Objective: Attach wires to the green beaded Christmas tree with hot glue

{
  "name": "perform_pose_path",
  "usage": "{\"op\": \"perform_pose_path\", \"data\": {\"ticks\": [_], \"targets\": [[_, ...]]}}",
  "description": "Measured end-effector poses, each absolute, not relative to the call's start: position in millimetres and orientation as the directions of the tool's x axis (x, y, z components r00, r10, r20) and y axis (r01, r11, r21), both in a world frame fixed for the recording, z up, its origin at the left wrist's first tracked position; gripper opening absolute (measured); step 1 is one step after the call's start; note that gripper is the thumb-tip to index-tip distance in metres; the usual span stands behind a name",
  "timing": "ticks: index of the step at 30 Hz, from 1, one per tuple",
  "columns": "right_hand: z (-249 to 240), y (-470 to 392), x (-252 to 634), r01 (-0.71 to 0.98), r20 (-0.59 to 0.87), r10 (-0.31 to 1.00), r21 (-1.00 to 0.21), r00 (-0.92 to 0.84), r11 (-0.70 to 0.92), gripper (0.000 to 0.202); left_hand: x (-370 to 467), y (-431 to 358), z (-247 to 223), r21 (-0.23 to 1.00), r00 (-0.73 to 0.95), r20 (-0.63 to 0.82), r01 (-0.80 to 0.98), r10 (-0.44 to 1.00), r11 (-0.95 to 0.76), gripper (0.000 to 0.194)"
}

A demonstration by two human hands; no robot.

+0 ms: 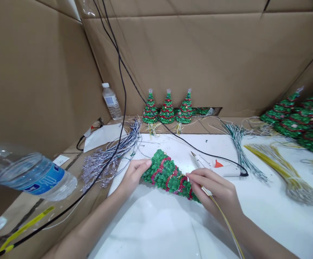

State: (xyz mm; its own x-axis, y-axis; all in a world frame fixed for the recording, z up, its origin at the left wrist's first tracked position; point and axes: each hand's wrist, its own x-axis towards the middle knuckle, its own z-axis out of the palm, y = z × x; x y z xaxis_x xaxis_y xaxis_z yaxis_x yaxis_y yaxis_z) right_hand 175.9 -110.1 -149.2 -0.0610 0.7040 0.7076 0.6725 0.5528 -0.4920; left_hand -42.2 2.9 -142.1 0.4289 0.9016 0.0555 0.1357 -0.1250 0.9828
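Note:
A green miniature Christmas tree (167,175) with red garlands lies tilted over the white board, its top toward the upper left. My left hand (136,172) is closed around the tree's left side, thumb on the near-top edge. Against the tree's lower right, my right hand (213,189) pinches the end of a yellow-and-white wire (226,223), which trails down past the wrist. The wire's tip meets the tree's surface; whether it is inside cannot be seen. Just behind my right hand lies a white glue gun (223,169) with a metal nozzle and red trigger.
Three finished-looking trees (167,108) stand at the back, with more trees (302,118) at the right. Wire bundles lie around: purple-tipped (102,162), green (240,147) and yellow (283,165). A black cable (120,72) crosses the view. Bottles (45,176) stand left.

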Motion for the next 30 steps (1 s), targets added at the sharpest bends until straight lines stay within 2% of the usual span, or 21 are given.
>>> {"op": "perform_pose_path", "data": {"ticks": [8,21,30], "targets": [[-147.4,-109.0,175.5,0.715,0.685,0.718,-0.438,-0.128,0.545,0.018,-42.0,3.5,-145.1,0.995,0.445,0.016,0.078,0.896,-0.056,0.050],[-146.1,-111.1,170.5,0.721,0.633,0.765,-0.478,-0.114,0.503,0.019,-41.7,4.7,-145.9,0.999,0.452,-0.020,0.050,0.892,-0.003,0.052],[-142.5,-105.1,171.6,0.646,0.569,0.821,-0.643,0.041,0.412,0.013,-34.5,-7.6,-138.1,0.996,0.510,-0.085,0.052,0.856,0.068,0.053]]}}
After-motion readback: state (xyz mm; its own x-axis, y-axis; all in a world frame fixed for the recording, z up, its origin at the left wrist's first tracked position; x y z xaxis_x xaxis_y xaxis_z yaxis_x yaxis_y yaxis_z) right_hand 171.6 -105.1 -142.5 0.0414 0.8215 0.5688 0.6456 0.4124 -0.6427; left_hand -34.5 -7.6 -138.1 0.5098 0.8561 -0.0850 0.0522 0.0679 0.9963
